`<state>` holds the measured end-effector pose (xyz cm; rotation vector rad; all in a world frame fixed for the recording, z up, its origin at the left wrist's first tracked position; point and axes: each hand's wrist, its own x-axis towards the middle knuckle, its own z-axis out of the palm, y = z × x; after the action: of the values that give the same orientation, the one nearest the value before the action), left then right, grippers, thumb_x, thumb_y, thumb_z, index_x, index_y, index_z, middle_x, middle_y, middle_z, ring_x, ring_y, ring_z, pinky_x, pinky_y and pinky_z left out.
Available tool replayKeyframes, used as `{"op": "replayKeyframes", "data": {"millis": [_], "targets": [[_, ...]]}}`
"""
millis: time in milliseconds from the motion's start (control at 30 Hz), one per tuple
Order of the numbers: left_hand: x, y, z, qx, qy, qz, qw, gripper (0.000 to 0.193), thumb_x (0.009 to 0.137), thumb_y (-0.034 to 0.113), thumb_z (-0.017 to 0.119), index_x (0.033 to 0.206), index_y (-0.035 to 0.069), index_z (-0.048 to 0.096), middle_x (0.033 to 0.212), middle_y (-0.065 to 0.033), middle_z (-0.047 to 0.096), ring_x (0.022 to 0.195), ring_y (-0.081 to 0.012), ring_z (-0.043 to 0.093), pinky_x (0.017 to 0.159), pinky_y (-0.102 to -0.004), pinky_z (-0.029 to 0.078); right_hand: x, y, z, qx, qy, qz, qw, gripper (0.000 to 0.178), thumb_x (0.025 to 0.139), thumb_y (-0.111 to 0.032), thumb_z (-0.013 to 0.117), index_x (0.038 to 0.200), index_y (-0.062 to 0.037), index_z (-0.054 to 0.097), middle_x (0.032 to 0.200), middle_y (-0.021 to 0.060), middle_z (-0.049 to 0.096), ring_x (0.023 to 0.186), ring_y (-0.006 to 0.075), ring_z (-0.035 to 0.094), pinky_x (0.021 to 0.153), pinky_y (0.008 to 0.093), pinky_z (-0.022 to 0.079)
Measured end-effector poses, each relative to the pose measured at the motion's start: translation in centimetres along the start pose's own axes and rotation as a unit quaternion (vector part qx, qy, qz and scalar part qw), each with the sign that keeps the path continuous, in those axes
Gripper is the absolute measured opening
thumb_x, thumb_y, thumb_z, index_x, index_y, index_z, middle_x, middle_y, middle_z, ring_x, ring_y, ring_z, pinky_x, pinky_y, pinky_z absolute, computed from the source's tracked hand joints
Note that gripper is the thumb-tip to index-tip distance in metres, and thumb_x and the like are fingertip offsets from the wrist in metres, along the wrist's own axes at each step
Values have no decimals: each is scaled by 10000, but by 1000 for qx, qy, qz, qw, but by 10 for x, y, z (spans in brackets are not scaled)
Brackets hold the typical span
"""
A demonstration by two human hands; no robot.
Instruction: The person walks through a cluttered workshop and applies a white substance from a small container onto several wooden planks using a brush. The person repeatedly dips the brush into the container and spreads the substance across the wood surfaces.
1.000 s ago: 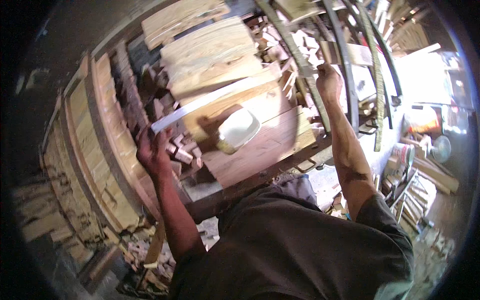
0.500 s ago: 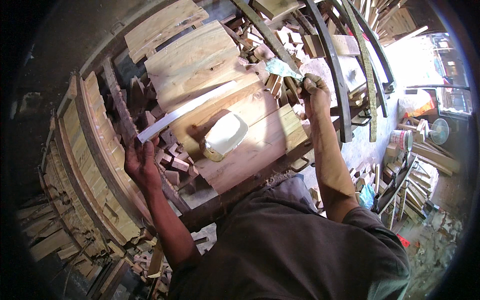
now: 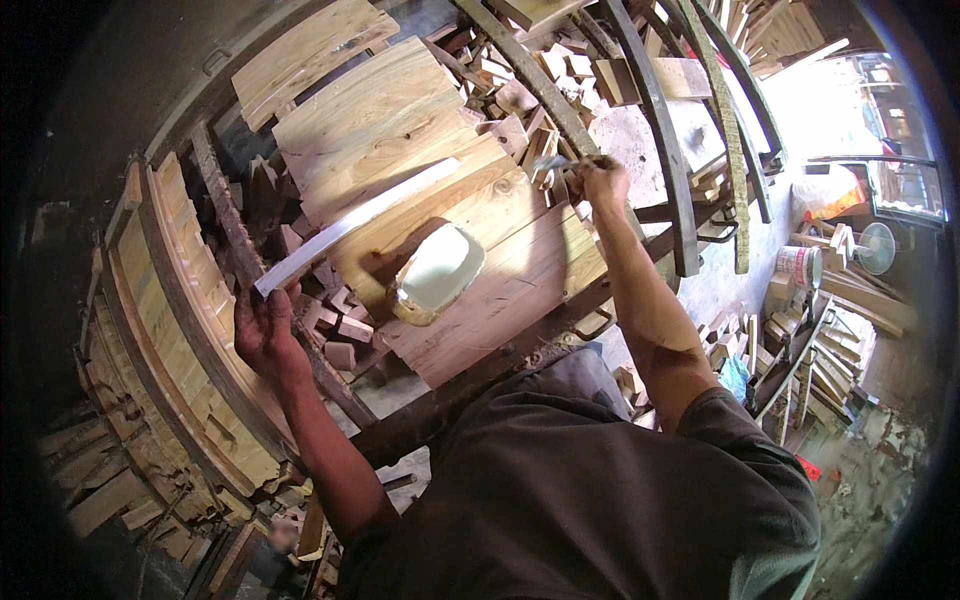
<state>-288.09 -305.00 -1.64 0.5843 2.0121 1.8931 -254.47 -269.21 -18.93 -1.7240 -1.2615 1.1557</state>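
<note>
Head view shows a straight, white-faced strip point(image 3: 355, 222) slanting over grained wooden boards point(image 3: 500, 300), its near end pinched by fingers of the left hand point(image 3: 268, 335). Near it sits a rough-rimmed white tub point(image 3: 443, 268), bare board around. The right hand point(image 3: 602, 186), fingers curled, grips a thin tool point(image 3: 549, 163), its blurred shape unclear.

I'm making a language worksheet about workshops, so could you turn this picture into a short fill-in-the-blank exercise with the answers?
1. The left hand holds one end of a long strip whose upper face is coloured ____.
2. The tub rests on boards made of ____.
3. The right hand, holding a blurred tool, is nearer in the picture to the fan than the ____ hand is.

Missing words: white; wood; left.
</note>
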Motion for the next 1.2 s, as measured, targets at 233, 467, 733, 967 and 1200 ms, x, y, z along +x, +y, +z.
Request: {"op": "replayKeyframes", "data": {"millis": [233,467,733,967,1200], "targets": [[-3,-8,-10,9,25,-9,1000,438,926,144,664,1257,-106,521,1127,-198,647,983,-272,678,892,-369,568,-40,-124,-31,322,-237,36,916,270,993,-185,528,1117,53,562,753,73,584,553,188,543,536,305,440],[-4,0,-1,21,14,-21,999,457,941,160,641,1277,-114,498,1171,-216,633,1012,-278,663,899,-356,558,43,-41,-23,-163,57,-218,961,159,870,-111,660,948,14,719,759,101,708,621,174,662,548,308,518],[3,0,0,5,27,-11,1000,446,940,181,642,1254,-106,509,1124,-197,644,970,-266,662,877,-363,554,-19,-96,-20,243,-111,91,959,203,955,-176,617,897,18,623,650,50,567,454,168,516,430,288,388],[13,-23,-12,-102,54,-28,993,407,927,104,641,1254,-95,500,1208,-203,591,1076,-303,621,916,-392,568,-106,-101,9,91,-310,72,944,169,924,-96,623,1039,27,640,639,37,582,469,116,514,389,255,367],[25,-40,-10,-202,66,-46,976,415,916,59,636,1293,-41,497,1201,-155,606,1085,-285,626,917,-413,576,-158,-101,29,-262,-401,-133,868,528,865,-233,753,1301,-2,562,725,91,683,648,160,640,639,293,527]]}}
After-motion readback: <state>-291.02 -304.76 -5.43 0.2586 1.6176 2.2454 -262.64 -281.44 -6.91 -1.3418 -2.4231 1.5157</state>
